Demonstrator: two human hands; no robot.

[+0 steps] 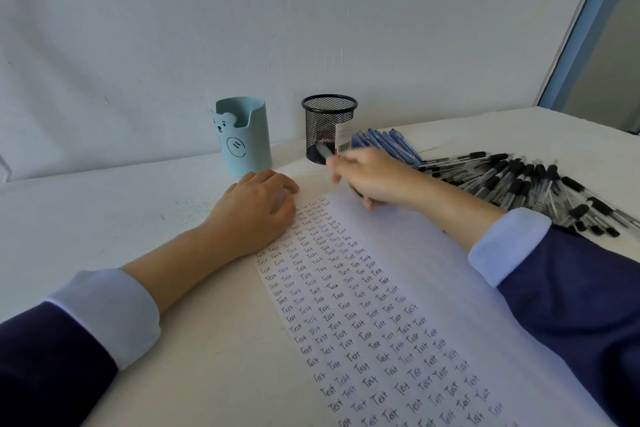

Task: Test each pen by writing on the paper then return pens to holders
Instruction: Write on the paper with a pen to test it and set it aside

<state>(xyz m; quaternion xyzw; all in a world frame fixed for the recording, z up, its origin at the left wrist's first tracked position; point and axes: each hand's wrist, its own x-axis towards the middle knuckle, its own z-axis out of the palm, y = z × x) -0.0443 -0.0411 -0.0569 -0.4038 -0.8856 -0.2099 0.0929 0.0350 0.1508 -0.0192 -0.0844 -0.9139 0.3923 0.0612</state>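
A white paper [408, 288] lies on the table, its left part filled with rows of the handwritten word "Test". My left hand [254, 210] rests flat on the paper's top left corner. My right hand [372, 177] grips a pen [325, 151] near the top of the paper; the pen is blurred and its capped end points up toward the black mesh holder [328, 126]. A light blue holder [242, 135] with a bear face stands left of the mesh one. Both holders look empty from here.
A bundle of blue pens [388, 144] lies right of the mesh holder. A large heap of black-capped clear pens [530, 184] spreads along the table's right side. A white wall stands just behind the holders. A window frame [581, 28] rises at the far right.
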